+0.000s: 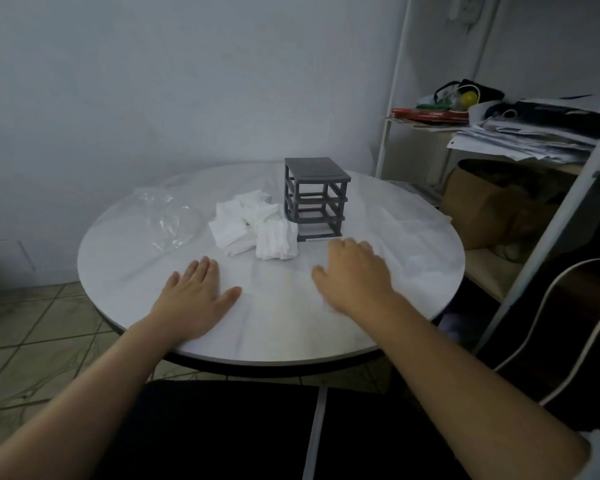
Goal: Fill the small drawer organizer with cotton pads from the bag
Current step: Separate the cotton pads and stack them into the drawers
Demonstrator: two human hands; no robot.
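Observation:
A small dark grey drawer organizer frame (314,197) stands on the round white table (118,244); its slots look empty of drawers. Stacks of white cotton pads (253,225) lie in a loose heap just left of it, touching its side. A crumpled clear plastic bag (168,216) lies further left. My left hand (196,297) rests flat on the table, fingers straight, in front of the pads. My right hand (355,271) hovers or rests just in front of the organizer, fingers relaxed and holding nothing, slightly blurred.
A white metal shelf (395,109) at the right carries papers, a red book and bags. Below it sits a cardboard box (482,206). A white cable (548,306) curves by the table's right edge. Tiled floor lies at the left.

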